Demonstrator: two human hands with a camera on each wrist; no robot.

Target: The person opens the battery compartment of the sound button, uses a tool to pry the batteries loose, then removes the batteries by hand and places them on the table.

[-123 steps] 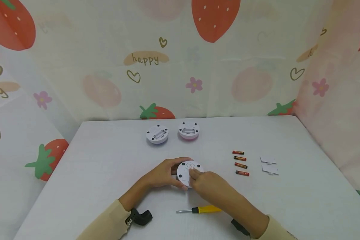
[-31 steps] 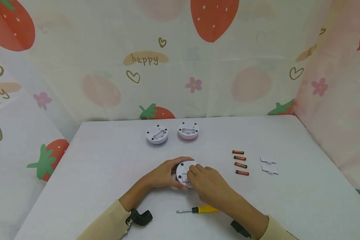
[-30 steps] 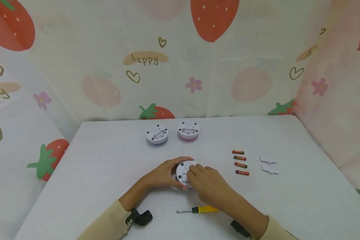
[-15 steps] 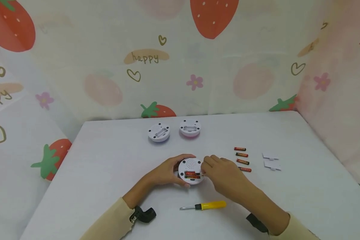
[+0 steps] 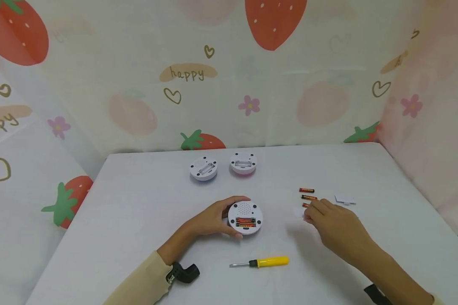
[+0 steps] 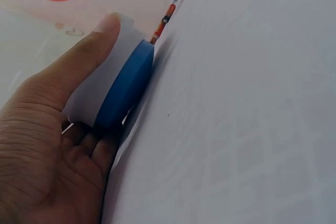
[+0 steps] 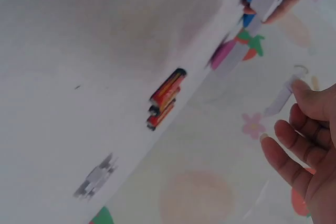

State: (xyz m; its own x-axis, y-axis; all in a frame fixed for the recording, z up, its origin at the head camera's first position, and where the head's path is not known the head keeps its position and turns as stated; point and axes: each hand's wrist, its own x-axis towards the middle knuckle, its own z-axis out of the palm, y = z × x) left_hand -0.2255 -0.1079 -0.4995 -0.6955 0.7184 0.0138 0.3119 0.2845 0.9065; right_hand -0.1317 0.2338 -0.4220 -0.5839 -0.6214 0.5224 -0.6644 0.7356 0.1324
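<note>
My left hand [image 5: 210, 218] grips a round white device [image 5: 245, 209] by its left side, thumb and fingers around the rim. Its face has speaker holes, dark feet and an uncovered compartment holding red-and-black batteries [image 5: 246, 222]. In the left wrist view the device's lower part [image 6: 128, 85] is blue. My right hand [image 5: 337, 222] is over the table to the right. It pinches a thin white battery cover [image 7: 281, 98] between thumb and fingers, which shows faintly as a pale cover [image 5: 299, 212] in the head view.
Two similar devices, one on the left [image 5: 204, 168] and one pinkish [image 5: 243, 163], stand farther back with compartments open. Loose batteries [image 5: 307, 190] lie in a column, partly behind my right hand. A white cover [image 5: 345, 199] lies beside them. A yellow-handled screwdriver [image 5: 272, 261] lies in front.
The cover over the device's compartment has come off, exposing the batteries. My right hand has moved away from the device to the right with the cover. My left hand keeps its hold.
</note>
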